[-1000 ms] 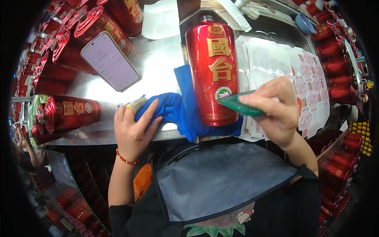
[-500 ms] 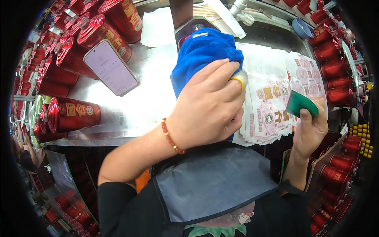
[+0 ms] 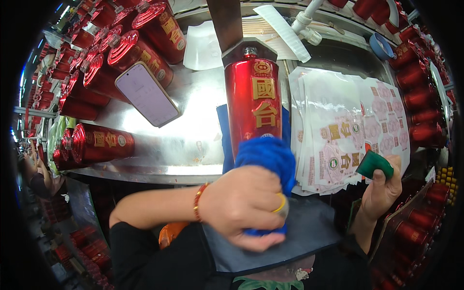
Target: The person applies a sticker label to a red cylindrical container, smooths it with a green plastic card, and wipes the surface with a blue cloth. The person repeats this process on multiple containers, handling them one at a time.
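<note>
A red glossy bottle [image 3: 241, 92] with raised gold characters lies in front of me, its neck away from me against a dark metal holder [image 3: 263, 46]. Closed round a bunched blue cloth [image 3: 266, 154], my left hand [image 3: 246, 200] is at the bottle's near end; the cloth covers that end. A yellow band circles one of its fingers. Over on the right, my right hand [image 3: 384, 191] pinches a green flexible scraper [image 3: 374, 166] beside a stack of printed decal sheets [image 3: 333, 140]. Another piece of blue cloth [image 3: 225, 130] lies under the bottle.
A phone [image 3: 147, 94] leans on several red bottles [image 3: 140, 53] at the left. Two red bottles lie nearer, one in front [image 3: 104, 142]. White pipe fittings [image 3: 304, 21] and a blue bowl [image 3: 381, 47] are at the back. Racks of red bottles [image 3: 425, 111] line the right.
My left hand has drawn the blue cloth toward me down the bottle, baring its red face and gold characters. My right hand still holds the scraper, slightly lower in view.
</note>
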Available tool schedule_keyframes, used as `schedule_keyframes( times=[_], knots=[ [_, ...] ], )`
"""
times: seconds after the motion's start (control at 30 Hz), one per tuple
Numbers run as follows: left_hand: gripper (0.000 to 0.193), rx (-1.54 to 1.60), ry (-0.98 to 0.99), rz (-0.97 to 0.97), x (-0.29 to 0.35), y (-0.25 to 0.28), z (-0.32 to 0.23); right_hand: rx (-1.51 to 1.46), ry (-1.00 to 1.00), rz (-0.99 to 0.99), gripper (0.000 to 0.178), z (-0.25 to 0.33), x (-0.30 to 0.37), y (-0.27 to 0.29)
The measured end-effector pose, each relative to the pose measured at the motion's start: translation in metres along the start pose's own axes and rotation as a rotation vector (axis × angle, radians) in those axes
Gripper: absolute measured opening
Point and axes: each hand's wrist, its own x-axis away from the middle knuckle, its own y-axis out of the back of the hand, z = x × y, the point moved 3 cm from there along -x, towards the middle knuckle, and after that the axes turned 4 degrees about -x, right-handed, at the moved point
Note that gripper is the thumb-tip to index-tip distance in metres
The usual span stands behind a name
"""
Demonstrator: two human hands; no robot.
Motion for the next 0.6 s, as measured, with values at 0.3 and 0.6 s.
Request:
schedule_keyframes(
  times=[0.3,0.6],
  knots=[
    [0.021,-0.755,0.795,-0.564,0.114,0.086,-0.032,0.124,0.132,0.442,0.036,0.023,-0.056,-0.075],
    [0.121,-0.742,0.616,-0.239,0.068,0.027,0.008,0.19,0.585,0.538,0.035,0.046,-0.081,-0.142]
  ],
)
